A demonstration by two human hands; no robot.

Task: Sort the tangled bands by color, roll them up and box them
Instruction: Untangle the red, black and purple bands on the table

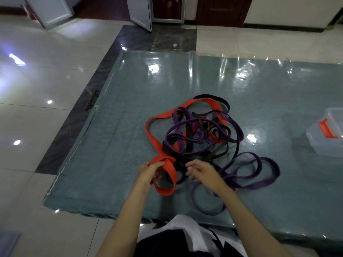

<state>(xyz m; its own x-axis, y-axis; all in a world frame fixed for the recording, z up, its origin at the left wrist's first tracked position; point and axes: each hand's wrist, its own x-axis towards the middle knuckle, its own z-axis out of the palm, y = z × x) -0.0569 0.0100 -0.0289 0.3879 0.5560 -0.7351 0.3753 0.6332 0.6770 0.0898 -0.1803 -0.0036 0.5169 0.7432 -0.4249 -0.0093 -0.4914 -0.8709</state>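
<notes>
Red band (168,166) gripped by left hand (148,172); right hand (203,172) seemingly loose.

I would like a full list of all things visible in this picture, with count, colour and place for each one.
orange band: one wide, orange-red, left part of the tangle at mat centre
purple bands: number unclear, purple, tangle and loops to its right
black bands: number unclear, black, woven through the tangle
mat: one, grey-green under clear plastic, on the floor
box: one, clear with orange latch, right edge of mat
floor: light glossy tiles with dark border strip
left hand: one, grips the near end loop of the orange band
right hand: one, fingers curled at the near edge of the tangle; grip unclear
</notes>
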